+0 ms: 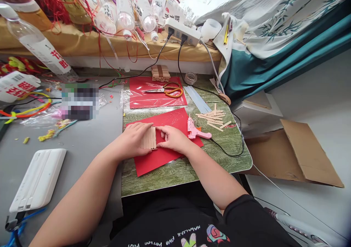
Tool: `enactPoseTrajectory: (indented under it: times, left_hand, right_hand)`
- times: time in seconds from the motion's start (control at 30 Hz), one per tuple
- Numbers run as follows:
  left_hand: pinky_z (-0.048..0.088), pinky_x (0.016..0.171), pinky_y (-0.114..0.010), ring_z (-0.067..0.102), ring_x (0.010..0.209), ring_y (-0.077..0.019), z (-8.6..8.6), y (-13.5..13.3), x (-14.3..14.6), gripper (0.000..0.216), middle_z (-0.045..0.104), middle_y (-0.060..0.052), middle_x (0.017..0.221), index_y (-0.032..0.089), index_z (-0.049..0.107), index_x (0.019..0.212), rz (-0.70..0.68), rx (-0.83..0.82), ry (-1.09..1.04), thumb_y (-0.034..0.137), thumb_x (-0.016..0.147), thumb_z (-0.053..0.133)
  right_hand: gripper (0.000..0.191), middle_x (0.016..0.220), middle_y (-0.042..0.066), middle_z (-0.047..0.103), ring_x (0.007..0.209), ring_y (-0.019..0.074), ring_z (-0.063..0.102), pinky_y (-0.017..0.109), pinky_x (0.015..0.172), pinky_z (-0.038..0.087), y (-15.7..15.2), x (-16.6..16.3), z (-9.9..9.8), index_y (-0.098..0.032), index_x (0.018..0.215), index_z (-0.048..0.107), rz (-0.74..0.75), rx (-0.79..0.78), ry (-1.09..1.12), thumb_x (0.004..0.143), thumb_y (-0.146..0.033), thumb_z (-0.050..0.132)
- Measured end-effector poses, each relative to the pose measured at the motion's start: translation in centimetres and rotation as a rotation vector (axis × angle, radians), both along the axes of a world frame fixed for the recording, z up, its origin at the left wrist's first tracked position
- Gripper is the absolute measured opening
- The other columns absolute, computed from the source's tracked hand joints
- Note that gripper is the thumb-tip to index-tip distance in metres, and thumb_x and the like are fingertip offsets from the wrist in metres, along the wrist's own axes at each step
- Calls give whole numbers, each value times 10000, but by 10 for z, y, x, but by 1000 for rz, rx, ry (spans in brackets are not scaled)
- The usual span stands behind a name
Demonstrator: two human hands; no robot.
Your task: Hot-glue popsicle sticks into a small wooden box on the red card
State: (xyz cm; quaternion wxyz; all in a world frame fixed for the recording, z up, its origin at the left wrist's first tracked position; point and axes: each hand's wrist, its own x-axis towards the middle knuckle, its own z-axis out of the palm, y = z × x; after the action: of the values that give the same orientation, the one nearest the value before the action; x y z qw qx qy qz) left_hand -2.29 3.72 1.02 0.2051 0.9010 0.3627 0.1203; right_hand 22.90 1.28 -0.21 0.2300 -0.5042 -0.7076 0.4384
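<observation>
A small panel of wooden craft sticks [149, 139], laid side by side, is between my hands over a red sheet [175, 120]. My left hand [135, 139] grips the panel from the left and covers that part of it. At its right edge, the curved thumb and forefinger of my right hand [172, 139] hold the panel. To the right of that hand rests a pink glue gun [193, 130], nozzle pointing away from me. Loose craft sticks [215, 117] lie in a pile beyond the gun.
Scissors [167, 90] lie on a wrapped red pack [137, 100]. Behind are bundled sticks [160, 73] and a tape roll [190, 78]; pale glue sticks [197, 98] lie nearer. A black cord [230, 154] loops right. A white power bank [38, 177] sits left.
</observation>
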Motion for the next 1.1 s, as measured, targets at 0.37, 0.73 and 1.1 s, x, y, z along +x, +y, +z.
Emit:
enactPoseTrajectory:
  times: [0.37,0.73,1.1]
  left_hand:
    - [374,1194,-530,506,1436,-407,-3,1,-1,932,535,-181,1572,195,367,1609,-4,10,18,555,842,755]
    - [372,1195,-551,515,1434,-409,2,0,0,925,541,-181,1568,201,381,1606,-8,0,21,616,857,731]
    - [377,1195,-549,526,1427,-412,-3,1,0,939,550,-188,1561,210,375,1614,3,18,1,613,849,739]
  right_hand:
    - [659,885,-25,561,770,152,525,277,696,421,0,0,0,-215,1392,693,27,-5,-12,763,-164,885]
    - [497,869,-27,564,766,144,524,271,708,384,1,2,-2,-207,1309,729,69,6,-29,824,-165,831]
    - [408,874,-27,575,777,153,536,274,698,386,0,1,-1,-209,1191,728,65,44,-27,796,-174,826]
